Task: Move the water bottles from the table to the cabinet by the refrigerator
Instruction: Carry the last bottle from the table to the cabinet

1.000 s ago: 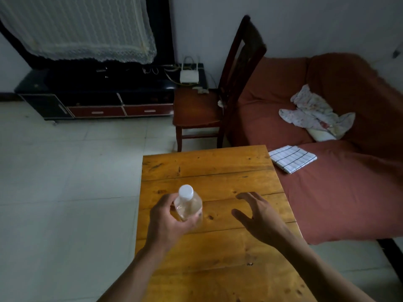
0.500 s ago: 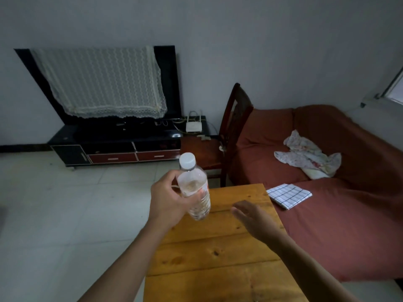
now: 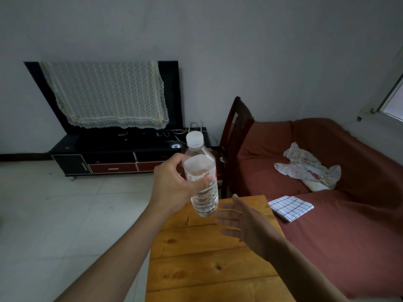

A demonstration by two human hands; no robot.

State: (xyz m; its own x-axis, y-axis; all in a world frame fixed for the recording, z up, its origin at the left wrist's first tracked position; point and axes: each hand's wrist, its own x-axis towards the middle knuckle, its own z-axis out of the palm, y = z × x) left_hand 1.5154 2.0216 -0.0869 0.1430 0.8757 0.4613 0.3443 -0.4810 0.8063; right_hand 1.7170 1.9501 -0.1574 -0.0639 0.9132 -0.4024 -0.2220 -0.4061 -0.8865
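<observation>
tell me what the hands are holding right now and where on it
The left hand grips the water bottle around its middle, at the label. The right hand is open and holds nothing.

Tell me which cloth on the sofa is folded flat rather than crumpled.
The white checked cloth with dark grid lines, lying at the sofa's front edge beside the wooden table. The floral cloth farther back sits in a crumpled heap.

A lace cloth [image 3: 104, 94] is draping a television [image 3: 172, 92] on a black cabinet [image 3: 122, 158]; a dark chair [image 3: 236, 136] is standing beside a rust-covered sofa [image 3: 353, 225]; pale floor tiles [image 3: 65, 214] are reflecting dim window [image 3: 395, 101] light.
</observation>
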